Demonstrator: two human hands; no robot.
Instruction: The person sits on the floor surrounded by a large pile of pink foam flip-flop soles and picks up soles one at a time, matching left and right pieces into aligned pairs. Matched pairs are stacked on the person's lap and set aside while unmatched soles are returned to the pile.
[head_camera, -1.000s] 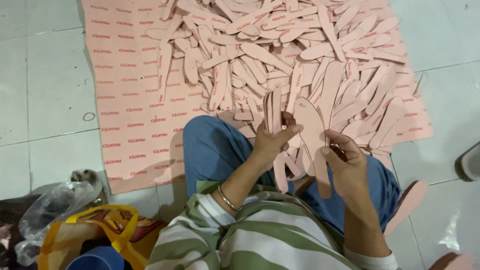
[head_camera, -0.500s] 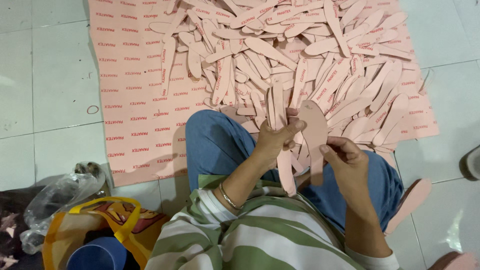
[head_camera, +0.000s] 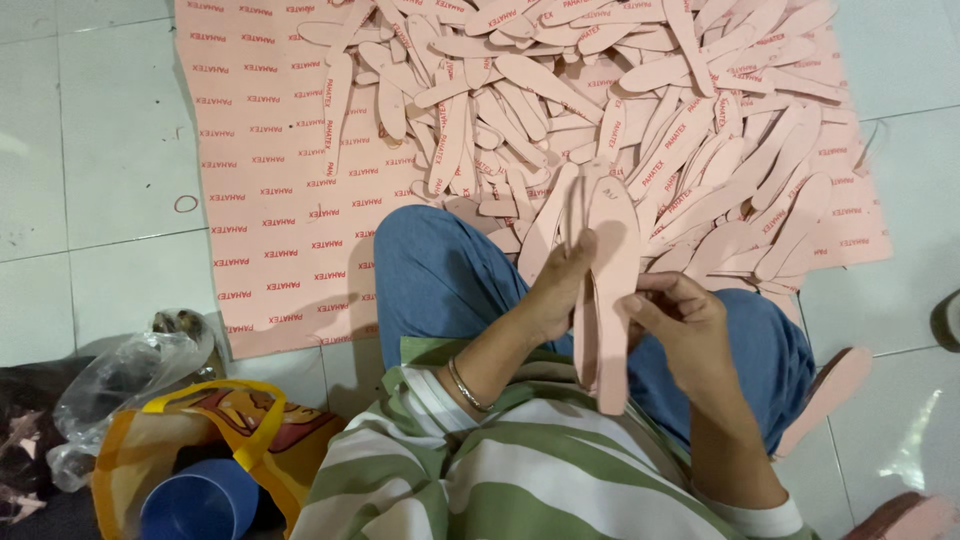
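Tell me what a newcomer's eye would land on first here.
First, the heap of pink insoles spread over a pink printed sheet on the tiled floor, top centre. Next, mid-frame, the left hand and right hand gripping a small stack of insoles above blue-trousered knees.

The insole cut-outs (head_camera: 605, 300) held between the hands looked like thin matt pink board, smooth and slightly flexible. The heap of insole pieces (head_camera: 640, 130) beyond the hands had the same dull, papery finish, as did the printed pink sheet (head_camera: 280, 200) under them. The floor tiles (head_camera: 90, 150) were pale, glazed and faintly glossy. Left of the hands lay a crinkled clear plastic bag (head_camera: 120, 375), a glossy blue plastic cup (head_camera: 195, 505), and a metal bangle (head_camera: 462, 385).
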